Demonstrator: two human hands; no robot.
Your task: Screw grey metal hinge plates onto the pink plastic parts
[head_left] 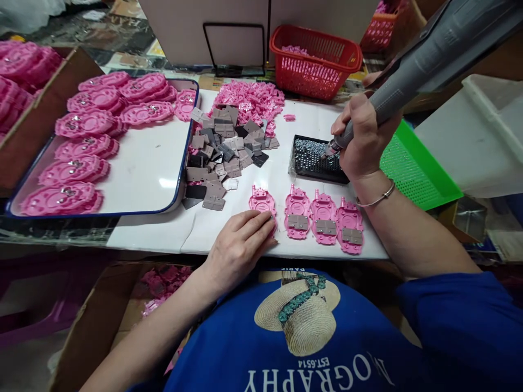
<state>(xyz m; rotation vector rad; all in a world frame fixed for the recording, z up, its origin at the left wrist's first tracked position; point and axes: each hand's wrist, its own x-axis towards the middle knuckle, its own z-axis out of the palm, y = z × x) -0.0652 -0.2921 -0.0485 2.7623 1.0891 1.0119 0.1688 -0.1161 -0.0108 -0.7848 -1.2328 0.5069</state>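
Observation:
My right hand [363,133] is closed around a grey electric screwdriver [392,92]. The screwdriver's tip is down among small silver screws [312,147] in a black perforated tray [321,173]. With curled fingers my left hand [241,242] holds a pink plastic shell [262,200] against the table and covers its lower part. To the right of that shell lie three more in a row, a pink shell with a grey metal plate [297,209], a second such shell [324,209] and a third such shell [349,218].
Left stands a blue-rimmed white tray [143,163] with stacked pink shells [73,169]. Loose grey plates [229,147] and small pink parts [253,100] are heaped mid-table. Behind is a red basket [314,65]; at right, a green basket [420,169] and a translucent bin [474,136].

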